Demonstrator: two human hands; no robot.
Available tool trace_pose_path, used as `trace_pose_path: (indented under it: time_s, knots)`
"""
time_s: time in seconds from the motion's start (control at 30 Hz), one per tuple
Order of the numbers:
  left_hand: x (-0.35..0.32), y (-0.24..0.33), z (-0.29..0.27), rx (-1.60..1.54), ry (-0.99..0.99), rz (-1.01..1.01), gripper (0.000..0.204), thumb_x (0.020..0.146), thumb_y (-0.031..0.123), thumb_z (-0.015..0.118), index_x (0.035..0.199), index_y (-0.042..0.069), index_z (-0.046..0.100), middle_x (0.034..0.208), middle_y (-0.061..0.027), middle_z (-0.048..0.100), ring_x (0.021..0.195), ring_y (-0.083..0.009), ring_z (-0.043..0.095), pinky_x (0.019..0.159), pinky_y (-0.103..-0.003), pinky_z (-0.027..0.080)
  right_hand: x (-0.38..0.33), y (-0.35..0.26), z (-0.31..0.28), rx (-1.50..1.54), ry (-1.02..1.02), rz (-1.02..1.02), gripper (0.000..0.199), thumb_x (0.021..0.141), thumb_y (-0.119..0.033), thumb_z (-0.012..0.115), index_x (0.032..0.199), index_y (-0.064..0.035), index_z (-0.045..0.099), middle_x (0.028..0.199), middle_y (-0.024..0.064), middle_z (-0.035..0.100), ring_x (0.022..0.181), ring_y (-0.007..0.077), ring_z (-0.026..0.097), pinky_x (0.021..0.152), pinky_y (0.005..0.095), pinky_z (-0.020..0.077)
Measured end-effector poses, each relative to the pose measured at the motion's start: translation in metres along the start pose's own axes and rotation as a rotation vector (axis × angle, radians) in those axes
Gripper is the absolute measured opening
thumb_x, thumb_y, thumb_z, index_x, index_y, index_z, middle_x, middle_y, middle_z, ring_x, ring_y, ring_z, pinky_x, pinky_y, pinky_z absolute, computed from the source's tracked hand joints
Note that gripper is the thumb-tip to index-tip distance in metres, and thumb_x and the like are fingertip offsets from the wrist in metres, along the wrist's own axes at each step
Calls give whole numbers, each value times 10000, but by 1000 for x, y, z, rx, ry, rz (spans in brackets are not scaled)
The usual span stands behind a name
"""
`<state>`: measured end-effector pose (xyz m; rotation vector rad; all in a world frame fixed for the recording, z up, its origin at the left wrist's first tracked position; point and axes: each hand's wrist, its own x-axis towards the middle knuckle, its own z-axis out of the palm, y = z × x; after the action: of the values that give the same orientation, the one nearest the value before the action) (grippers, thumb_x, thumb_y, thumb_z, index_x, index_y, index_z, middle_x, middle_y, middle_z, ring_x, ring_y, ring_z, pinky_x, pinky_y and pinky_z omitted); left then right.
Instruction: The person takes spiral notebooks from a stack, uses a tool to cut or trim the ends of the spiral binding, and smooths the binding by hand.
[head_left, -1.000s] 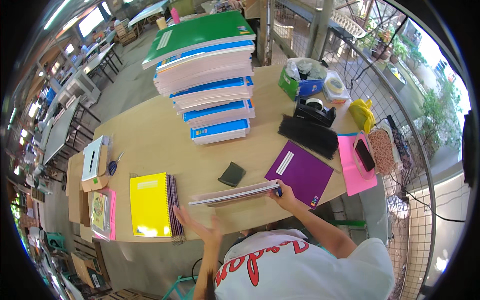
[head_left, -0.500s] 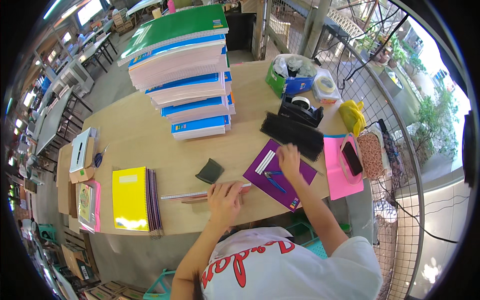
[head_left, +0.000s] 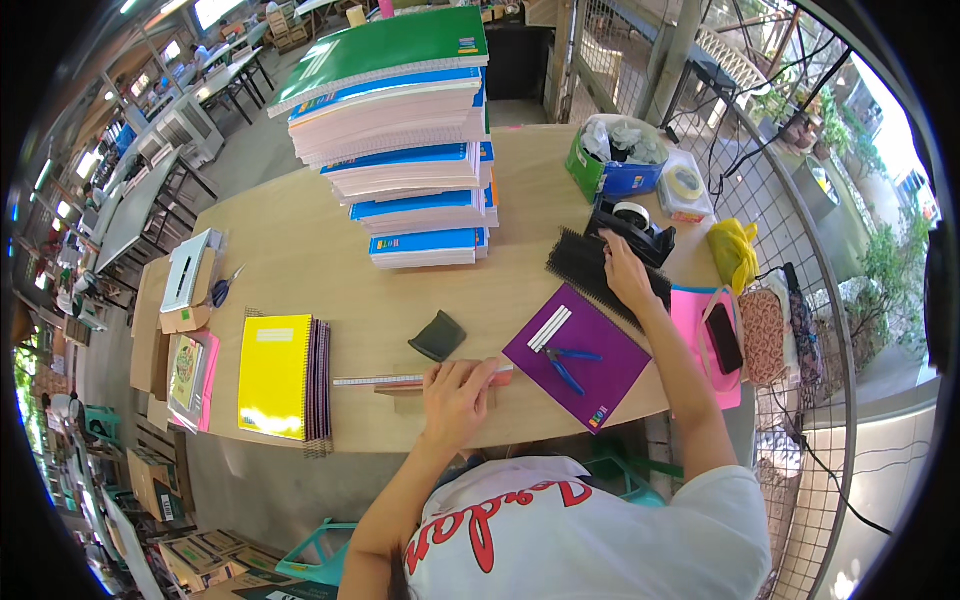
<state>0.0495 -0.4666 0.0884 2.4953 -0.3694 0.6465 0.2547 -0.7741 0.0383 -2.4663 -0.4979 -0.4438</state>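
My left hand (head_left: 459, 402) is closed over a thin notebook block (head_left: 385, 380) standing on edge near the front of the table. Its white page edge faces up, and a reddish cover shows at its right end. A brown wooden piece (head_left: 400, 400) lies against it. Out to the right, my right hand (head_left: 627, 274) is over a bundle of black spiral binding coils (head_left: 585, 270). Its fingers are drawn together at the far end of the bundle; what they pinch is hidden. Blue-handled pliers (head_left: 565, 372) and white sticks (head_left: 548, 328) rest on a purple notebook (head_left: 600, 390).
Ahead rise tall stacks of blue and green notebooks (head_left: 420, 180). A dark curved piece (head_left: 438, 337) lies mid-table. Yellow spiral notebooks (head_left: 275, 375) and scissors (head_left: 225, 290) are left. A tape dispenser (head_left: 650, 240), a carton (head_left: 605, 175) and a phone (head_left: 724, 338) stand or lie right.
My right hand has left the pliers on the purple notebook and moved away to the black coils. My left hand keeps its hold on the notebook block. The view has shifted slightly.
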Motion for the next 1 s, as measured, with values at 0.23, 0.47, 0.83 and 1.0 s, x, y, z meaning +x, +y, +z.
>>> trace_pose_path:
  time_s: [0.23,0.47,0.83,1.0]
  knots:
    - [-1,0,0,9,26,-1,165,831,85,716,981,148,681,908,-10,669,837,-232,622,781,-398,402,-34,-103,-37,358,-270,-125,348,867,1,624,1206,-68,661,937,166,625,860,363,632,781,394,523]
    - [-27,-7,-1,-14,-3,119,276,747,44,699,999,156,689,968,9,670,900,-202,626,832,-392,404,-75,-151,-39,553,-422,-213,407,814,52,692,1169,-144,731,784,76,597,627,186,552,555,316,447]
    - [-41,-9,-7,-37,-22,187,382,697,28,667,1057,152,698,1015,20,667,948,-178,611,854,-378,385,-85,-168,-41,415,-399,-348,252,742,-32,720,919,-209,755,880,-57,663,835,168,602,724,339,469]
    - [-38,-11,-7,-35,-32,208,368,700,44,677,1051,151,699,1012,20,666,946,-178,613,858,-378,385,-94,-163,-33,398,-353,-414,211,766,-68,728,909,-222,752,890,-85,655,829,153,581,733,320,427]
